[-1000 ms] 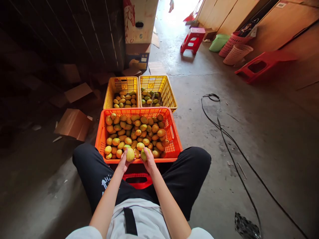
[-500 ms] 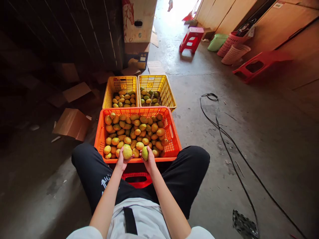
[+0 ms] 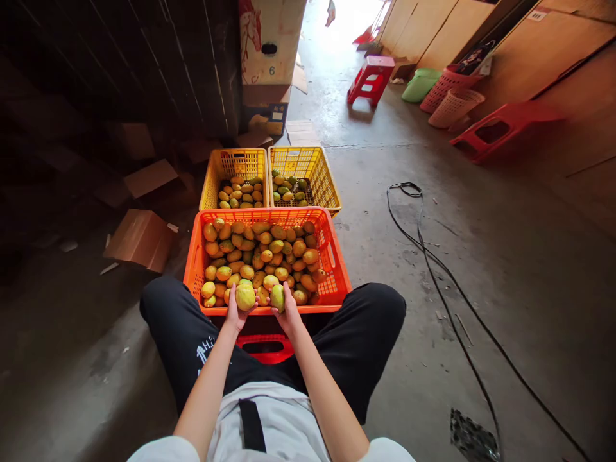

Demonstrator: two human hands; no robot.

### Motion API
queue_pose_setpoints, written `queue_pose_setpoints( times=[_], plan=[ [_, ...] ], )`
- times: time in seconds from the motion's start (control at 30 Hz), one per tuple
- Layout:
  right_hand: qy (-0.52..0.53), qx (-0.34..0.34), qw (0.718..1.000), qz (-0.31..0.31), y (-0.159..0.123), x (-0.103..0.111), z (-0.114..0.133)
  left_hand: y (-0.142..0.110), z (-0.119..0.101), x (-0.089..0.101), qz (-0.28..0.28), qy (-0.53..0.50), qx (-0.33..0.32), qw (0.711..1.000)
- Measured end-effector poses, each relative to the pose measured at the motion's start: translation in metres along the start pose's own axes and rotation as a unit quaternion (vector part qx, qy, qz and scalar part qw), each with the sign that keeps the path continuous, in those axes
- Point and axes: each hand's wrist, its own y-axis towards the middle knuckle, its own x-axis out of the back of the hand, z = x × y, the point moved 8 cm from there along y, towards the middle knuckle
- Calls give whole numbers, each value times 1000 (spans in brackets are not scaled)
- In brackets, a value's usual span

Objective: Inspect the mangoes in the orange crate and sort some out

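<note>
My left hand (image 3: 235,313) is closed around a round yellow-green fruit (image 3: 245,297), thumb along its side. A greener oval fruit (image 3: 278,298) sits in my right hand (image 3: 289,313), with the fingers curled round it. Both hands are side by side over the near rim of an orange plastic crate (image 3: 339,282). Many oval yellow to brownish fruits (image 3: 276,246) fill the crate's floor in a loose heap; the kind of fruit is not certain. The crate stands between my knees.
Behind it stand two yellow crates, left (image 3: 209,183) and right (image 3: 330,183), each with some fruit. A cardboard box (image 3: 139,239) lies to the left, a black cable (image 3: 447,276) on the right floor. Farther off are red stools (image 3: 370,78) and baskets (image 3: 455,106).
Both fruits have turned a little within my hands. The right one now shows a broader side. My hands stay in nearly the same place; the view has shifted slightly.
</note>
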Motion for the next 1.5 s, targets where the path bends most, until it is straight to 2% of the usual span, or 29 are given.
queue_pose_setpoints(
  times=[0.23,0.37,0.53,0.7,0.93,1.17,1.3,1.5],
  plan=[
    [-94,35,995,17,-6,-4,3,-2,0,-2,12,41,7,999],
    [-79,42,995,33,-2,-5,1,-3,0,-4,18,31,1,999],
    [-44,22,999,10,2,1,0,-2,-6,-2,2,-4,-41,999],
    [-63,42,997,-6,1,2,3,1,-7,5,-25,-25,-37,999],
    [-83,69,994,-1,-4,-2,9,3,-1,-8,56,-42,-6,998],
    [-58,52,997,-27,-5,2,8,7,-4,5,-7,-80,3,997],
    [-65,56,995,-46,-5,4,6,7,-2,5,0,-58,10,998],
    [-62,67,996,-20,-5,-2,5,6,1,4,12,-9,-5,1000]
  ],
)
